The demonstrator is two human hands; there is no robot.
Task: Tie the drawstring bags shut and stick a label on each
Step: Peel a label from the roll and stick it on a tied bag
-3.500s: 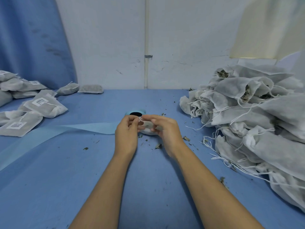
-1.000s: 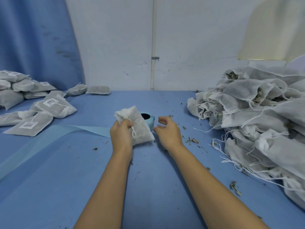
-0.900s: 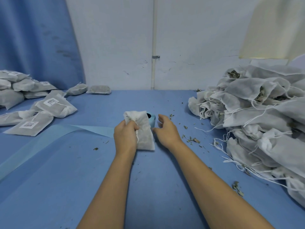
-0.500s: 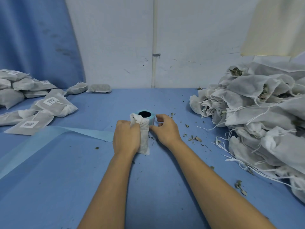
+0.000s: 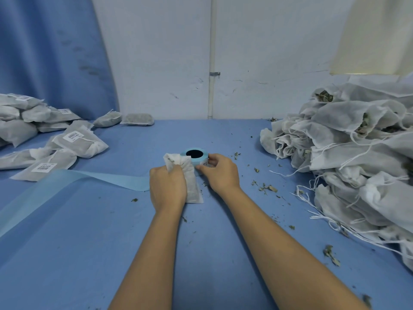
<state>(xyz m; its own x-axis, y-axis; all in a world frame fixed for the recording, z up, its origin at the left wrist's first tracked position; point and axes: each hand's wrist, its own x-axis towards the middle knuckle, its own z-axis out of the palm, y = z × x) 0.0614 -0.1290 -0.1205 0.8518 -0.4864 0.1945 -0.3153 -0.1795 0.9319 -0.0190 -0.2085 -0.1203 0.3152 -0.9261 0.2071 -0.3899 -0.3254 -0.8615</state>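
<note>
A small white drawstring bag (image 5: 192, 186) lies on the blue table in front of me, its gathered neck pointing away. My left hand (image 5: 167, 186) is closed on the bag's left side and presses it down. Just behind it stands a light blue label roll (image 5: 196, 156) with a dark core. My right hand (image 5: 220, 172) rests against the roll's right side, thumb and fingers pinching at a white label on its edge. A large heap of white bags with loose strings (image 5: 357, 153) fills the right side. Labelled bags (image 5: 76, 142) lie at the left.
A long strip of light blue backing paper (image 5: 67, 182) trails from the roll to the left edge. Dried leaf crumbs (image 5: 266, 187) are scattered right of my hands. A white wall with a pipe (image 5: 211, 63) closes the back; a blue curtain (image 5: 49, 52) hangs at left.
My left hand brought the tied bag down from a raised tilt and laid it flat on the table. My right hand moved from open beside the bag onto the label roll.
</note>
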